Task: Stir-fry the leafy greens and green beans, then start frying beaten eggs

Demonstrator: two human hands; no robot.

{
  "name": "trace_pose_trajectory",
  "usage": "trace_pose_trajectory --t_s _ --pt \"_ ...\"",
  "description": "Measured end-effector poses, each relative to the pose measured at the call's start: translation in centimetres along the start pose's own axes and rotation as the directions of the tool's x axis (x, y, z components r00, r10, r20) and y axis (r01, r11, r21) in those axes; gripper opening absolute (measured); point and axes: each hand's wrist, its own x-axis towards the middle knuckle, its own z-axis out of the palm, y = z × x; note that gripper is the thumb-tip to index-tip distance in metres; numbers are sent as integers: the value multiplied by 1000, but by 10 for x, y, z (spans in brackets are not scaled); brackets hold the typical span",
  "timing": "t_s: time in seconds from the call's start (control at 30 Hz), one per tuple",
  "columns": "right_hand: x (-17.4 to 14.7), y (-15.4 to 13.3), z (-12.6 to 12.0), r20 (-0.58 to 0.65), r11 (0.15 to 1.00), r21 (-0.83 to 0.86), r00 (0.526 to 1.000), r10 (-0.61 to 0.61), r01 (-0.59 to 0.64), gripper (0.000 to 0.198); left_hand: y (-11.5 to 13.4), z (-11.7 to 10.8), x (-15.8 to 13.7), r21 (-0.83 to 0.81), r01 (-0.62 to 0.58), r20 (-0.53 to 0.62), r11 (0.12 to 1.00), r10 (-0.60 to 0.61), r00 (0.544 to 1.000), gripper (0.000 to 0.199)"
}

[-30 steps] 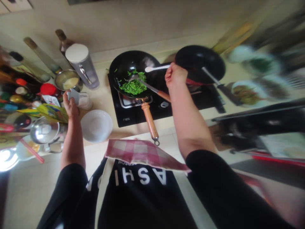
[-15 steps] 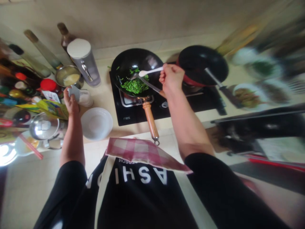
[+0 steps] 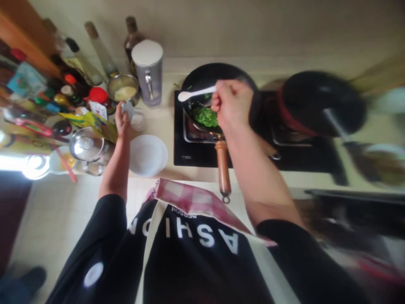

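My right hand (image 3: 234, 103) pinches the handle of a small white spoon (image 3: 198, 92) above the black wok (image 3: 218, 71). The spoon's bowl is over the wok's left rim, pointing left. Chopped green vegetables (image 3: 205, 117) lie in the wok, partly hidden by my hand. On the left, my left hand (image 3: 121, 121) is closed on a pale jar lid (image 3: 128, 110). That lid is held tilted beside a small clear jar (image 3: 138, 121) with white contents. A white plate (image 3: 148, 155) sits just right of my left forearm.
A clear pitcher (image 3: 147, 78) with a white lid stands behind the jar, near a metal bowl (image 3: 123, 89). Bottles and seasonings crowd the left counter. A second dark pan (image 3: 322, 101) is on the right burner, and the wok's wooden handle (image 3: 223, 169) points toward me.
The view has swung left, so the counter things appear farther right. My right hand with the spoon has moved left relative to the wok. My left hand still holds the lid.
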Motion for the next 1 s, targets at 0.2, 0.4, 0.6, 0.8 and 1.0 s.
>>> trace_pose_trajectory --t_s 0.2,0.4,0.6,0.8,1.0 --pt "-39 61 113 306 985 -169 951 36 17 27 -28 -1 2 -30 -110 25 994 111 994 50" --pt "-40 114 167 390 922 -373 919 55 104 20 -64 2 5 -14 -184 31 983 184 982 56" --pt "-44 134 178 353 896 -441 928 123 48 18 -67 10 2 -71 -105 36 992 108 994 47" --pt "-45 132 174 176 920 -311 937 301 -237 22 -46 11 -2 -100 -18 56 995 24 998 41" --pt "-45 139 178 149 915 -291 932 331 -279 21 -49 8 0 -38 -63 47 997 65 997 45"
